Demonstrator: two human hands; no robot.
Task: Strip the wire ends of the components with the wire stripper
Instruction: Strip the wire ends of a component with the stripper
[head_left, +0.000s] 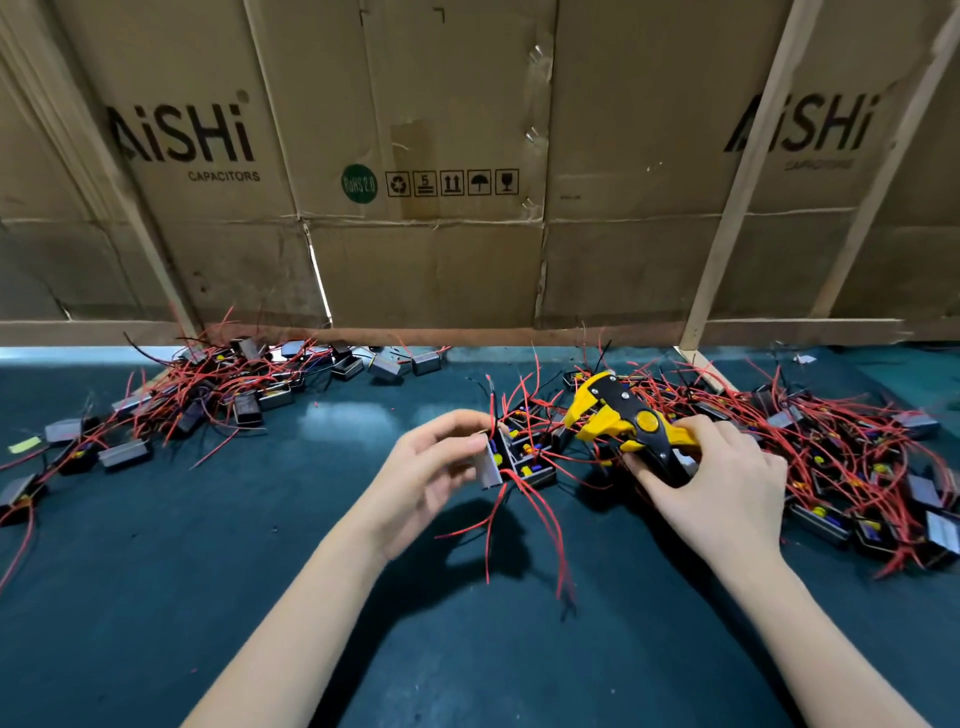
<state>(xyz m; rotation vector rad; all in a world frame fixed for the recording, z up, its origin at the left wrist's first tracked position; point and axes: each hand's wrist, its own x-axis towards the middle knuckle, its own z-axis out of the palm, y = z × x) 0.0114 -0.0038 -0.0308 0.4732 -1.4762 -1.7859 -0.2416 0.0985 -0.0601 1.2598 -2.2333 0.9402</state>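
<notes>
My left hand (434, 462) holds a small black box component (501, 460) by its grey side, lifted just above the dark green table. Red wires (535, 514) hang from the component toward me, and one red and one black wire stick up from it. My right hand (714, 483) grips the handles of a yellow and black wire stripper (618, 418). The stripper's jaws point left toward the component and sit a short gap to its right, with no wire visibly in them.
A heap of components with red wires (831, 452) covers the table to the right. Another heap (208, 389) lies at the back left. A cardboard wall (441, 156) on a wooden frame stands along the table's far edge. The dark green table (260, 519) stretches between the piles.
</notes>
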